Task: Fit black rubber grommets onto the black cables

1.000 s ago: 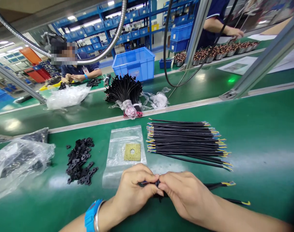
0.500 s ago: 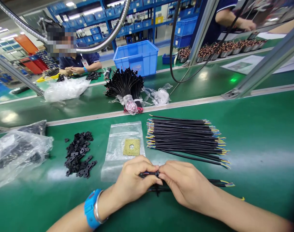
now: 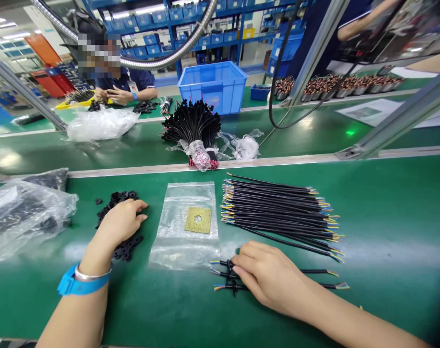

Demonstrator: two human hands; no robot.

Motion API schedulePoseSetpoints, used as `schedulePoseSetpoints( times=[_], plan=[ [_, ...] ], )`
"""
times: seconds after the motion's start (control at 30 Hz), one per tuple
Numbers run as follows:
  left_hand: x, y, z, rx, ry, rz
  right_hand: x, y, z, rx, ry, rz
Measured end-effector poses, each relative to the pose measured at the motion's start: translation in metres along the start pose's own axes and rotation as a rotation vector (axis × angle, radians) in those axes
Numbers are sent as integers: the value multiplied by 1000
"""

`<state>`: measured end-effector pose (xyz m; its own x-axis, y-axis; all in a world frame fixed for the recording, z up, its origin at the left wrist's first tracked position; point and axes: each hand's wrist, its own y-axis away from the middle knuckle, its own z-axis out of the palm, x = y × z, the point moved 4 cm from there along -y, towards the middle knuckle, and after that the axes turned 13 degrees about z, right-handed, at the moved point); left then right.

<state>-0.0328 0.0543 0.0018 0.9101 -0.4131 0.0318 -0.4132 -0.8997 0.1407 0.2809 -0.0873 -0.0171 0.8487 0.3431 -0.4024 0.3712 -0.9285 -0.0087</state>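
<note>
My left hand (image 3: 123, 220) is above the pile of small black plastic parts (image 3: 125, 249), its thumb and fingertips a little apart; nothing shows between them. Lower right of the middle, my right hand (image 3: 263, 270) pinches a short black cable (image 3: 316, 271) close to its left end, beside a small black fitting (image 3: 230, 267) on it. Just below lie more such cables with black fittings, the lowest cable (image 3: 223, 287) showing coloured wire ends. Part of each cable is hidden under my right hand.
Behind my right hand lies a row of black cables (image 3: 274, 208). A clear zip bag (image 3: 169, 246) with a yellow square pad (image 3: 198, 220) is at centre. Bagged black parts (image 3: 27, 217) lie left. Beyond the rail are a bundle of black wires (image 3: 192, 123), a blue crate (image 3: 212, 89) and co-workers.
My left hand has left the cable and moved left to the black parts. My right hand stays at the cable, which now lies low beside the others. The view has shifted slightly.
</note>
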Motion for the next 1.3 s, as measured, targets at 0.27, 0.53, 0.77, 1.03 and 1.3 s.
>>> schedulePoseSetpoints(
  times=[0.27, 0.53, 0.77, 1.03, 1.3],
  plan=[
    [-14, 6, -7, 96, -64, -71, 52, -11, -13, 259, 198, 144],
    [-12, 12, -11, 87, 221, -69, 57, -8, 3, 229, 190, 80],
    [11, 15, -21, 182, 1106, 46, 51, -11, -13, 238, 153, 35],
    [61, 8, -8, 59, 1448, 153, 49, -12, -33, 301, -6, 130],
    [115, 4, 2, 289, 950, 300, 44, -10, -31, 285, -51, 148]
  ],
)
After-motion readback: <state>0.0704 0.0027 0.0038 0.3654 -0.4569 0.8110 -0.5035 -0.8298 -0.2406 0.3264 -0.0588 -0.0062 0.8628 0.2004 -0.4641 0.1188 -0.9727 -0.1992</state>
